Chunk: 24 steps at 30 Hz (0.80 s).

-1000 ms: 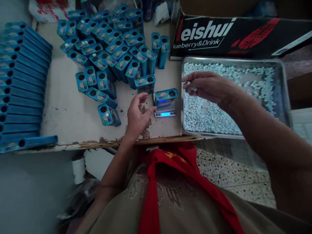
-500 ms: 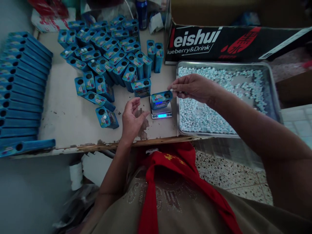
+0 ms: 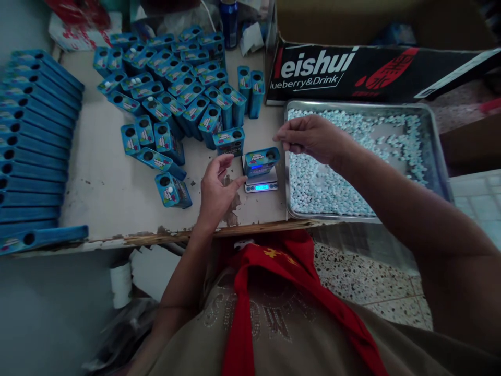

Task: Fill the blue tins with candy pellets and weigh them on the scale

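A blue candy box [image 3: 261, 163] with a round hole in its top stands on a small digital scale [image 3: 261, 186] with a lit blue display. My left hand [image 3: 217, 189] is just left of the scale, empty, fingers curved and thumb apart, the thumb tip close to the scale's edge. To the right of the box, my right hand [image 3: 309, 138] hovers over the edge of a metal tray [image 3: 287, 156] of small pale-blue and white candies [image 3: 324, 188]. Its thumb and fingertips are pinched together; whatever they may hold is hidden. Another blue box [image 3: 229, 142] stands behind the scale.
Many blue boxes [image 3: 183, 86] stand grouped on the worn white table [image 3: 105, 193], some with white candies on top. A row of similar boxes [image 3: 35, 141] lies along the left side. A black printed carton [image 3: 313, 73] and a blue can [image 3: 229, 23] are at the back.
My right hand has drawn slightly away from the box's hole; the white candy at its fingertips no longer shows. My left hand stays beside the scale.
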Each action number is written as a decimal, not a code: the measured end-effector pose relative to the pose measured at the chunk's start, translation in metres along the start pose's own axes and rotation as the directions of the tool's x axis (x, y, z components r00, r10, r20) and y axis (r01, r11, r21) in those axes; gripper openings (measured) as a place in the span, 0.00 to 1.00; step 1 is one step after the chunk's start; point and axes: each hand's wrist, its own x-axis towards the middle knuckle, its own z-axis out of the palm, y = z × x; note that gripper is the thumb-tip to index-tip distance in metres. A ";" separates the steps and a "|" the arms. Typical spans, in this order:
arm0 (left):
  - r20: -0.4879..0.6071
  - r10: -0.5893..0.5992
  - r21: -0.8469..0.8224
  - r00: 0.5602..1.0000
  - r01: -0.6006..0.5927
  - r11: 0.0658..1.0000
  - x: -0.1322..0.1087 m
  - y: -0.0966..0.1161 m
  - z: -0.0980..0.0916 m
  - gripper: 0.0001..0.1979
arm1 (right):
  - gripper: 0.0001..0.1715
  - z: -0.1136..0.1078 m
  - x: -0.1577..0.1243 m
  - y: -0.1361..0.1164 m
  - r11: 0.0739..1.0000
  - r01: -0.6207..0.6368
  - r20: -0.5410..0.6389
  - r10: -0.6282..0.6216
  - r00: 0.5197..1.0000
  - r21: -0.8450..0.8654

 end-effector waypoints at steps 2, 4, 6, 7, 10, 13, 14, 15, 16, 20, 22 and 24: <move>-0.005 0.021 0.056 1.000 -0.021 0.998 0.003 0.007 0.002 0.26 | 0.18 -0.009 -0.002 0.000 0.999 0.008 -0.045 -0.006 0.999 0.033; -0.005 0.064 0.109 0.998 -0.063 0.992 0.007 0.014 0.006 0.26 | 0.17 -0.020 -0.006 0.004 0.998 0.005 -0.093 0.001 0.996 0.063; -0.001 0.107 0.135 0.994 -0.105 0.985 0.012 0.019 0.012 0.27 | 0.17 -0.031 -0.012 0.014 0.997 -0.015 -0.129 0.025 0.991 0.081; 0.003 0.120 0.140 0.993 -0.119 0.983 0.014 0.020 0.015 0.28 | 0.17 -0.037 -0.016 0.021 0.996 -0.029 -0.137 0.040 0.990 0.078; 0.014 0.117 0.146 0.993 -0.118 0.982 0.016 0.019 0.023 0.31 | 0.18 -0.049 -0.034 0.041 0.996 -0.044 -0.154 0.032 0.988 -0.078; 0.020 0.086 0.152 0.996 -0.088 0.984 0.013 0.014 0.028 0.34 | 0.17 -0.053 -0.051 0.054 0.930 0.036 -0.232 -0.129 0.964 -0.367; 0.021 0.074 0.151 0.997 -0.077 0.986 0.013 0.012 0.029 0.35 | 0.16 -0.052 -0.055 0.057 0.908 0.059 -0.259 -0.181 0.949 -0.415; 0.022 0.061 0.148 0.998 -0.064 0.987 0.012 0.010 0.030 0.36 | 0.15 -0.050 -0.057 0.058 0.903 0.076 -0.287 -0.214 0.934 -0.423; 0.022 0.046 0.146 0.999 -0.049 0.988 0.012 0.007 0.032 0.36 | 0.15 -0.047 -0.057 0.059 0.914 0.089 -0.318 -0.228 0.920 -0.397; 0.015 -0.004 0.134 1.000 0.002 0.991 0.018 0.001 0.039 0.35 | 0.21 -0.029 -0.048 0.063 0.983 0.110 -0.390 -0.160 0.907 -0.149; 0.034 -0.016 0.106 0.999 0.012 0.994 0.023 0.000 0.044 0.32 | 0.26 -0.021 -0.044 0.067 0.995 0.097 -0.356 -0.099 0.929 -0.022; 0.068 -0.018 0.086 0.997 0.012 0.996 0.028 0.000 0.048 0.29 | 0.30 -0.015 -0.045 0.071 0.994 0.075 -0.285 -0.049 0.957 0.080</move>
